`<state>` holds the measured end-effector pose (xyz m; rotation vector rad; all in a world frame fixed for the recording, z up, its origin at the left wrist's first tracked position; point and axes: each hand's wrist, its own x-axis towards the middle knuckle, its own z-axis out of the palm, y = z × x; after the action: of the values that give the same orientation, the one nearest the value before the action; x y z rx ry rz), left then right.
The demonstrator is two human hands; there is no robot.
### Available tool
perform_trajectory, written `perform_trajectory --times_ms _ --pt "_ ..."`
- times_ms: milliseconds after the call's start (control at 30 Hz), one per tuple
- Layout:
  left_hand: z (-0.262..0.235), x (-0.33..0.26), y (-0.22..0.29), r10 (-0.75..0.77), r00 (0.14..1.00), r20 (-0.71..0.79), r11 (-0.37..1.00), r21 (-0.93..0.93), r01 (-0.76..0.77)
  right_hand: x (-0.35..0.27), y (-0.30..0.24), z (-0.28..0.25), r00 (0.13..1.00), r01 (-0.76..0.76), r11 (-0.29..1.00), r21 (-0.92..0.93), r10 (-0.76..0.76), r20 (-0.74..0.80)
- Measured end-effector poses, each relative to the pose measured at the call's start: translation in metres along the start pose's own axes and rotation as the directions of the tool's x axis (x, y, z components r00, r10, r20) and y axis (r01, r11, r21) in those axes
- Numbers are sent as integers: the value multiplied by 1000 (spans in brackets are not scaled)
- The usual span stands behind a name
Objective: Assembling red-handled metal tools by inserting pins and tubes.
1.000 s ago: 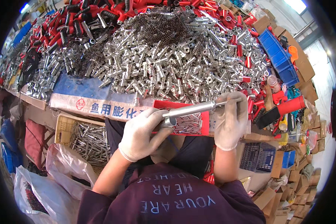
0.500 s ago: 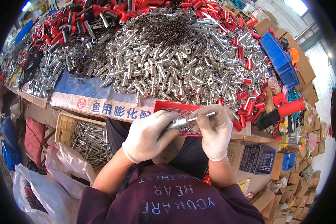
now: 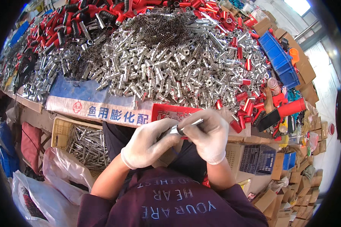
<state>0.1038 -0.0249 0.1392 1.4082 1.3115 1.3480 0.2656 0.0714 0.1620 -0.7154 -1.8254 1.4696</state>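
My left hand [image 3: 149, 144], in a white knit glove, is closed around a silver metal fitting [image 3: 174, 130], which is mostly hidden by the fingers. From the right, my gloved right hand [image 3: 210, 138] pinches a thin metal pin [image 3: 197, 122] whose far end sticks out above the fingers. Both hands meet at the fitting's right end, so where pin and fitting join is covered. Just beyond them lies a red tray [image 3: 154, 112] of small metal pins, partly hidden by my hands.
A large heap of silver fittings [image 3: 166, 72] covers the table, with dark springs [image 3: 159, 30] on top. Red tubes [image 3: 247, 106] and a black phone [image 3: 269, 120] lie at the right. A yellow crate [image 3: 60, 130] of metal rods sits lower left; a blue bin [image 3: 280, 62] stands far right.
My right hand has moved left along the pin until its fingers reach the fitting. Less of the fitting and pin shows now. The whole view has shifted slightly.
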Motion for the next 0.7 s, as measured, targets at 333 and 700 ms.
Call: perform_trajectory --times_ms 333,700 --pt "-2 -6 19 -27 947 -321 932 -351 -93 -17 26 36 933 -154 983 99 112 343" --pt "-29 -16 -6 -275 754 -596 750 -624 -219 -21 18 66 955 203 833 -515 -52 291"
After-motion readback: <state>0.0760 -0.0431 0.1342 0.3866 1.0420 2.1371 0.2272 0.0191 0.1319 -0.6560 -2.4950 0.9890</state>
